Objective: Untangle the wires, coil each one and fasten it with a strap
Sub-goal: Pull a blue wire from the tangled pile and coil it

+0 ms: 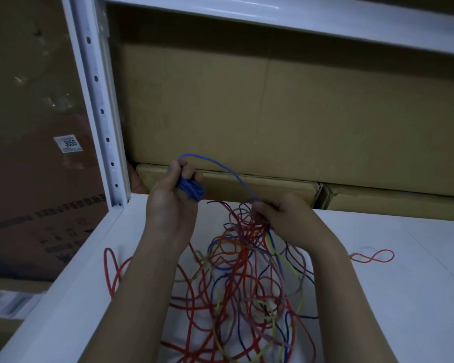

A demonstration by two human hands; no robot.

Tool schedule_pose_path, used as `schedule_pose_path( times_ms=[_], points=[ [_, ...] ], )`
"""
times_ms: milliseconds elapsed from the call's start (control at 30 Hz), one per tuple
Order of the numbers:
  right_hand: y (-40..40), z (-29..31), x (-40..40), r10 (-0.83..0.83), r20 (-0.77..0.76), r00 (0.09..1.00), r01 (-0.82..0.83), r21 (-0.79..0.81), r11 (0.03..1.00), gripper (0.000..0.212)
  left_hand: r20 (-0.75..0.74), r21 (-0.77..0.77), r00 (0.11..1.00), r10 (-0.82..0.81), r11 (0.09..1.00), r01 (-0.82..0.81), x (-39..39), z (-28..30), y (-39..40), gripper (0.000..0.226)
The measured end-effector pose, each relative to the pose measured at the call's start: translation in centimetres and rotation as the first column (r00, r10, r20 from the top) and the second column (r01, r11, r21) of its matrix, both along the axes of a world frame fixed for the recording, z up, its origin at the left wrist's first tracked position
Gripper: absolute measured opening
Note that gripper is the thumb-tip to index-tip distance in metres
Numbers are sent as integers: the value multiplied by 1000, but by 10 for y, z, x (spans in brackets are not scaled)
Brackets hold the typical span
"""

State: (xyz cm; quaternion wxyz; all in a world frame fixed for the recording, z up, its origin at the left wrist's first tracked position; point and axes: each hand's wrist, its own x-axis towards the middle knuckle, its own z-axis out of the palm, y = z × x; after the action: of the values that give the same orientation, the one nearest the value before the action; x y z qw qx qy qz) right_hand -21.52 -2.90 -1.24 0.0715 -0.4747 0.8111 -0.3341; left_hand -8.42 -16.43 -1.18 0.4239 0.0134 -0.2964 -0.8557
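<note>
A white metal shelf [404,271] fills the lower part of the view, with a perforated white upright [100,111] rising at its back left corner and another white shelf board across the top. Behind the shelf stand large brown cardboard boxes [273,113], one tall one above two flatter ones.

On the shelf surface, between the person's forearms, lies a loose tangle of wires [247,284]: thin, flexible strands, mostly red, mixed with dark blue, yellow-green and pale purple ones, looping over each other in wide, messy curves. One red loop [110,271] hangs over the shelf's left edge, and a small red figure-eight loop [372,256] lies apart to the right.

The left hand [173,195] is raised above the shelf, fingers curled round a small coil of blue wire [190,188], tightly bunched in the palm. From that coil a single blue strand [220,166] arches up and over to the right hand [286,216], which pinches it at the top of the tangle, fingers closed among the strands there
</note>
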Motion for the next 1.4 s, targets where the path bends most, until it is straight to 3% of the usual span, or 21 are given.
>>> schedule_pose_path(
  times_ms=[67, 167, 300, 433, 500, 567, 633, 733, 800, 900, 967, 1034, 1100, 1267, 1334, 1367, 1400],
  points=[
    [-2, 0, -1, -44, 13, 999, 45, -85, 995, 30, -16, 42, 1000, -11, 999, 11, 0, 0, -2, 27],
    [-2, 0, -1, -25, -30, 999, 26, 24, 999, 27, -28, 94, 999, -32, 995, 34, 1, 2, 0, 31],
    [-1, -1, 0, -45, -136, 990, 54, 65, 996, 32, 187, -55, 981, 41, 998, -31, 1, 4, 3, 36],
    [-7, -2, -3, -243, -173, 955, 191, -269, 944, 30, 422, -334, 900, 108, 942, 43, 0, 3, 2, 38],
    [-7, 3, -5, -400, -124, 908, 281, -528, 801, 28, 518, -482, 832, 196, 871, 95, 0, -2, 0, 38],
    [0, 11, -6, -473, -129, 872, 275, -670, 689, 24, 565, -576, 776, 280, 807, 128, -1, -5, -1, 38],
    [7, 13, -10, -463, -180, 868, 262, -627, 734, 22, 572, -573, 771, 281, 810, 129, -2, -7, 0, 38],
    [14, 6, -20, -430, -298, 852, 343, -302, 889, 22, 575, -559, 760, 303, 824, 95, -4, -7, 2, 38],
    [18, 7, -21, -398, -346, 850, 354, -185, 917, 23, 580, -562, 747, 324, 823, 79, -5, -9, 1, 37],
    [20, 13, -16, -327, -197, 924, 288, -203, 936, 33, 563, -653, 733, 382, 749, 111, -7, -11, 3, 40],
    [19, 16, -12, -256, 6, 967, 245, -308, 919, 35, 534, -738, 736, 417, 655, 164, -9, -12, 9, 42],
    [17, 19, -8, -138, 278, 951, 251, -428, 868, 32, 537, -767, 746, 393, 597, 236, -10, -13, 18, 39],
    [16, 24, -2, -19, 425, 905, 242, -477, 845, 26, 573, -746, 750, 330, 590, 310, -12, -13, 25, 37],
    [10, 27, 12, 214, 495, 842, 71, -495, 866, 18, 608, -740, 748, 265, 530, 414, -7, -4, 32, 46],
    [7, 25, 15, 236, 453, 860, 6, -472, 882, 14, 619, -733, 749, 237, 515, 443, -5, 0, 35, 24],
    [5, 24, 17, 243, 429, 870, -15, -470, 883, 13, 627, -714, 749, 214, 544, 442, -5, 0, 36, 9],
    [3, 23, 18, 246, 405, 881, -30, -472, 881, 14, 629, -697, 750, 203, 574, 429, -7, -3, 34, 8]
  ],
)
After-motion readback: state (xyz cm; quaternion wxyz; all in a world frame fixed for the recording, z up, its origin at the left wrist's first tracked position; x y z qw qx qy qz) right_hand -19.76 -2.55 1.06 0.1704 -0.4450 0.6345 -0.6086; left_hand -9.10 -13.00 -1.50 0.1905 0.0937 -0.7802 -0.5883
